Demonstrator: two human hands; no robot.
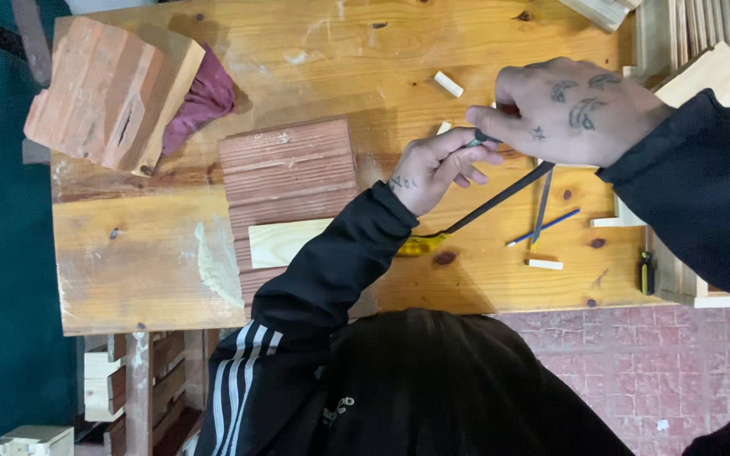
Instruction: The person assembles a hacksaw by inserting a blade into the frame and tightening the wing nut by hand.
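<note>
My left hand [434, 167], coming out of a black sleeve with white stripes, is curled over the wooden bench top [314, 51]. Its fingers close on one end of a thin dark tool [485, 140]. My right hand [569, 108], tattooed on its back, reaches in from the right and pinches the same dark tool from above. Just below both hands lies a long dark file [500, 198] with a yellow handle [420, 245]. A small pale wood bit [443, 128] shows right beside my left fingers.
A reddish grooved board [289, 173] with a pale wood piece [285, 241] on it lies left of my hands. Further left are a large reddish block [99, 93] and a maroon cloth [206, 97]. A blue pencil [544, 227], small wood offcuts [448, 83] and a pale plank [707, 72] lie around.
</note>
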